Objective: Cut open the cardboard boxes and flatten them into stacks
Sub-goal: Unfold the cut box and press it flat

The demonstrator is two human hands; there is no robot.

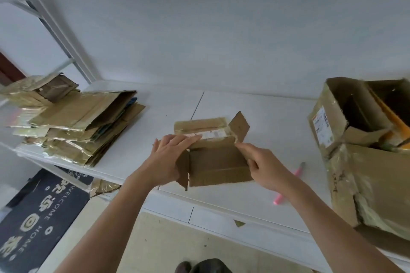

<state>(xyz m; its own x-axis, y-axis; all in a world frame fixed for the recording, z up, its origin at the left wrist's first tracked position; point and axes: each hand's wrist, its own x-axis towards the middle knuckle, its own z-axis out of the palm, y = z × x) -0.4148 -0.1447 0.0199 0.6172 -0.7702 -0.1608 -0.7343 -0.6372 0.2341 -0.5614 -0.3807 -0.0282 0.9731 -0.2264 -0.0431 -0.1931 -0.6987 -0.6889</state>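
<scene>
Centrally, white table (266,117); left hand (168,157) flat, right hand (264,166) pinching small box (217,162); doormat (37,213) below.

A small brown cardboard box (213,162) lies opened out and almost flat between the left hand (168,157) and the right hand (261,168). 1 flap stands up beyond the right fingertips. A stack of flattened boxes (77,126) lies well left of the left hand. 2 large open boxes (359,139) stand right of the right hand.
</scene>
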